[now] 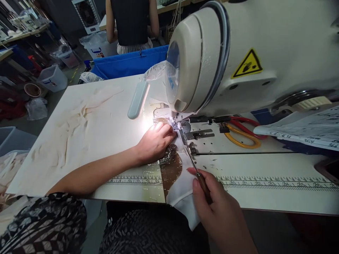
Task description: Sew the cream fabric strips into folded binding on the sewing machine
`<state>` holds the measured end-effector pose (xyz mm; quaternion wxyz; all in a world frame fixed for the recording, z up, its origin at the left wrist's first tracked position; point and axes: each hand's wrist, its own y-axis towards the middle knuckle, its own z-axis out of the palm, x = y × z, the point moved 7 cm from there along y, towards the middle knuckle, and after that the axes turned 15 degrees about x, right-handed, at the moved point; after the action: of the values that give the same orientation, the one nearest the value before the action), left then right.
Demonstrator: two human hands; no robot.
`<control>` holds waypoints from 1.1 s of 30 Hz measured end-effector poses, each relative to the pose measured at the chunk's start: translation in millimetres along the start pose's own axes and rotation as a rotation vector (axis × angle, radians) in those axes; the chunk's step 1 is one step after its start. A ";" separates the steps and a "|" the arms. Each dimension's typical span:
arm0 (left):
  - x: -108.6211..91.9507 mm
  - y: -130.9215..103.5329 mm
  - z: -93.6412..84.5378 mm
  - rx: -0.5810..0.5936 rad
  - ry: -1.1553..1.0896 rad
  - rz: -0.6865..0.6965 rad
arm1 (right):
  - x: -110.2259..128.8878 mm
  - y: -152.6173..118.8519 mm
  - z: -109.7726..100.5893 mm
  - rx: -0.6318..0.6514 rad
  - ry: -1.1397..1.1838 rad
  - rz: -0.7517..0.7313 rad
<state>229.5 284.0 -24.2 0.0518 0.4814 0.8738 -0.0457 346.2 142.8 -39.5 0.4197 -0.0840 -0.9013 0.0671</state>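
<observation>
Close to the needle of a sewing machine (198, 56), my left hand (153, 141) presses on fabric with its fingers bent and together. Under it lies a dark, shiny, see-through piece of fabric (172, 169), with white fabric (182, 183) along its right side that hangs over the table's front edge. My right hand (212, 197) is wrapped round the wooden handle of an awl-like tool (202, 185). The tool's thin metal shaft points up and left toward the presser foot area. The left fingertips are partly hidden.
Scissors with red and yellow handles (243, 135) lie right of the needle. A pale blue-grey handle-shaped object (137, 100) rests on the white table (106, 123), which has a printed ruler along its front. Written papers (304, 123) are at right. Behind a blue cloth bin (129, 65) stands another person (131, 24).
</observation>
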 end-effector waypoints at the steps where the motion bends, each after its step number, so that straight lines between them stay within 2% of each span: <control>1: 0.2 -0.3 -0.2 0.004 -0.001 -0.004 | -0.1 1.1 -0.5 0.001 0.015 0.003; 8: -3.6 -3.5 -1.6 0.030 -0.002 0.037 | 3.9 4.5 1.8 0.126 0.132 -0.046; 13: -6.2 -4.0 -1.0 0.033 0.034 0.052 | -0.2 3.8 6.1 0.226 0.109 -0.096; 18: -8.1 -5.8 0.3 0.035 0.002 0.061 | -5.2 1.4 -3.8 0.078 -0.009 -0.133; 21: -8.4 -6.5 0.2 0.027 -0.031 0.076 | -4.5 0.8 -1.2 0.045 -0.051 -0.151; 27: -5.1 -4.0 0.2 -0.001 -0.022 0.065 | 0.6 5.6 1.4 -0.110 -0.109 -0.211; 33: -0.1 -5.3 -1.8 -0.054 0.022 0.024 | 20.7 18.4 -2.1 -0.129 -0.251 -0.317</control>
<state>225.0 281.3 -22.3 0.0558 0.4909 0.8693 -0.0165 336.5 165.2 -26.3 0.3032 0.0412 -0.9508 -0.0478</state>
